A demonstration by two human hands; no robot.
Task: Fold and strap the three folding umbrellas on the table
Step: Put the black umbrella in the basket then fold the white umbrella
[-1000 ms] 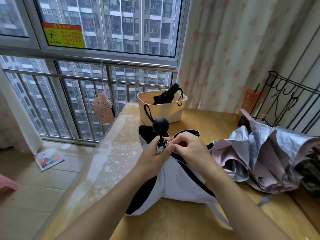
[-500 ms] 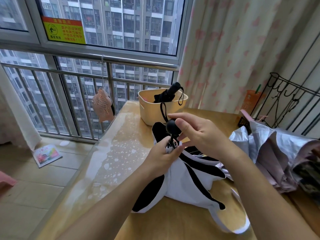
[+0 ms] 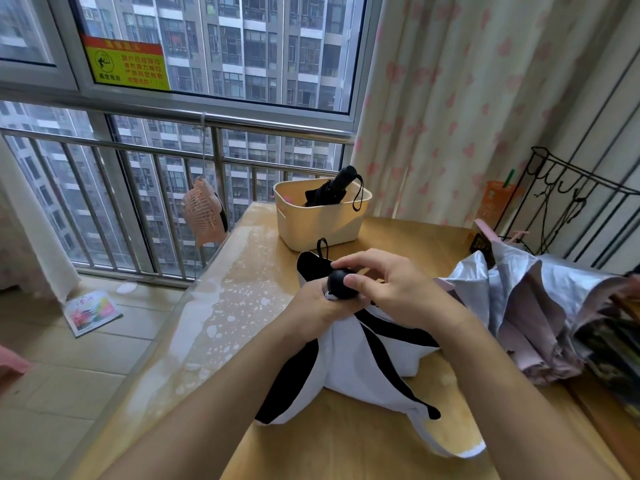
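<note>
A white and black folding umbrella (image 3: 363,368) lies loose on the wooden table (image 3: 242,306) in front of me. My left hand (image 3: 311,303) grips its gathered cloth just under the round black handle knob (image 3: 337,282). My right hand (image 3: 391,289) has thumb and fingers closed on that knob. A silver and pink umbrella (image 3: 526,306) lies crumpled at the right. A black folded umbrella (image 3: 332,188) stands in the beige basket (image 3: 318,226) at the table's far end.
A black wire rack (image 3: 571,209) stands at the right behind the silver umbrella. Dark items (image 3: 616,355) lie at the table's right edge. Window railing (image 3: 173,157) and a curtain (image 3: 467,98) are behind. A booklet (image 3: 91,311) lies on the floor at left.
My right hand moved from the cloth up onto the black knob. The handle shaft has shortened, so the knob now sits right against my left hand.
</note>
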